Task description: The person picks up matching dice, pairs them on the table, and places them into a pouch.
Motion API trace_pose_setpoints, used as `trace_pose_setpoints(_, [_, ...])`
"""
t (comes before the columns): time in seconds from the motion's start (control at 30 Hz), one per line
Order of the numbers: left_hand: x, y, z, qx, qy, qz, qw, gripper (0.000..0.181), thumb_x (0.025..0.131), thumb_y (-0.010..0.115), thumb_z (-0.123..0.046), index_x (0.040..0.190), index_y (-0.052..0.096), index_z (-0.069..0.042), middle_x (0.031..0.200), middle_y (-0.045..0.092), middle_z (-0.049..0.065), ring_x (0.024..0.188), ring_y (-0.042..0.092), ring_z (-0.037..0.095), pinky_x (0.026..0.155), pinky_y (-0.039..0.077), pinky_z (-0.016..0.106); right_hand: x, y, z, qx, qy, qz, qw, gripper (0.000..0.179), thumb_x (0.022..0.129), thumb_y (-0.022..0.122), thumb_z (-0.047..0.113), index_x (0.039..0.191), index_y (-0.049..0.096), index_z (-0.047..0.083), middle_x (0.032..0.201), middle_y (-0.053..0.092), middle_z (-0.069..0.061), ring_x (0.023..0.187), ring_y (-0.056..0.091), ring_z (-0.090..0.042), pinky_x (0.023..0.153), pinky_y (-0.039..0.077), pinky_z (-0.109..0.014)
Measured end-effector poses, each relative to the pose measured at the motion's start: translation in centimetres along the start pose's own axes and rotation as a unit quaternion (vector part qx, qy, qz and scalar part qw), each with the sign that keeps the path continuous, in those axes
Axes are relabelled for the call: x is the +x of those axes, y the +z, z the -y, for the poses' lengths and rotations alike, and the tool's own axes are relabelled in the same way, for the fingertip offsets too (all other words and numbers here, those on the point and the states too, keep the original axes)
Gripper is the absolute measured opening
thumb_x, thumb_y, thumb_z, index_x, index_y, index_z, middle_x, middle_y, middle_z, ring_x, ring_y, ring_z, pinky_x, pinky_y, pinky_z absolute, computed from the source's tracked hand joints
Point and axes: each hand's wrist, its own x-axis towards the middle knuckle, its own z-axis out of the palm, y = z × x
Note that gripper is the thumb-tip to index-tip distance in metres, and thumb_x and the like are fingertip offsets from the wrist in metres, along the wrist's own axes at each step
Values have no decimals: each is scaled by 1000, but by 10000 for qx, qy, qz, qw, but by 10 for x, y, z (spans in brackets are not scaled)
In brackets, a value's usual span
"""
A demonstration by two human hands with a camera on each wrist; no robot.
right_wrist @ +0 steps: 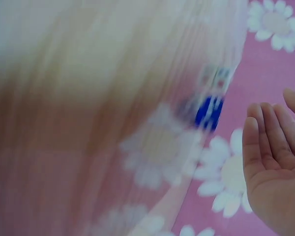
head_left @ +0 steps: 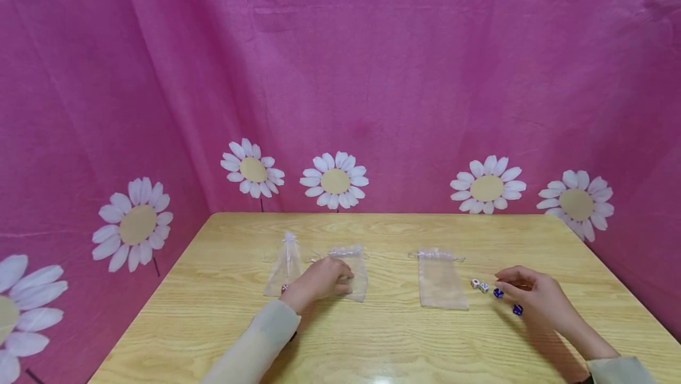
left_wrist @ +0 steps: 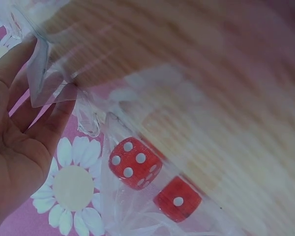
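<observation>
My left hand (head_left: 326, 277) is over the middle sheer drawstring bag (head_left: 359, 286), which lies flat. In the left wrist view its thumb and fingers pinch an edge of that see-through fabric (left_wrist: 38, 81). Just left of this hand stands another sheer bag (head_left: 276, 275), gathered at its neck, with red dice (left_wrist: 135, 163) inside at its base. My right hand (head_left: 537, 298) hovers with relaxed fingers beside loose dice, holding nothing. Two are white dice (head_left: 475, 283) and two are blue dice (head_left: 498, 293); the nearer blue die (head_left: 518, 309) lies below the palm.
A third sheer bag (head_left: 443, 283) lies flat between the middle bag and the loose dice, its drawstring end toward the back. Everything is on a light wooden table (head_left: 383, 342). A pink curtain (head_left: 372, 88) with daisies hangs behind and along the sides.
</observation>
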Motion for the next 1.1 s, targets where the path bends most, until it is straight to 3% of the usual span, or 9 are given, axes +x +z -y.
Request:
trace_pose_setpoints(0.23, [-1,0,1,76,110,-80,9999,24,83,78,-24,102,76,-9,104,75,4,99,70,18,88,57,28,0,-16,-23,-684,-62,-163,9975,25,91,70,26,105,71,6,96,74,-3,77,56,14,65,50,-17])
trace_pose_setpoints(0.47, [-1,0,2,55,150,-110,9998,25,83,78,-23,103,76,-8,104,75,5,98,70,17,88,57,28,-5,-15,-25,-1025,-173,426,9937,18,88,73,26,97,70,10,87,73,2,71,56,10,62,51,-19])
trace_pose_setpoints(0.6, [-1,0,2,65,124,-93,9999,25,84,77,-23,104,76,-8,105,75,5,99,70,18,89,56,29,-9,-10,-27,-1391,-876,382,9857,12,80,79,17,86,69,13,76,68,12,67,52,12,58,50,-18])
trace_pose_setpoints(0.8, [-1,0,1,24,-28,-39,10000,26,84,77,-24,105,76,-8,107,75,5,101,70,18,90,57,30,-11,-6,-36,-1862,-1973,-101,9624,22,68,84,7,75,65,16,68,57,20,64,43,14,52,42,-18])
trace_pose_setpoints(1.1, [0,-2,1,18,58,-27,10000,24,84,77,-23,104,76,-8,105,75,6,98,70,18,88,57,29,-11,-6,-38,-2122,-2363,32,9482,25,68,83,4,75,62,16,67,47,21,62,36,13,49,35,-17])
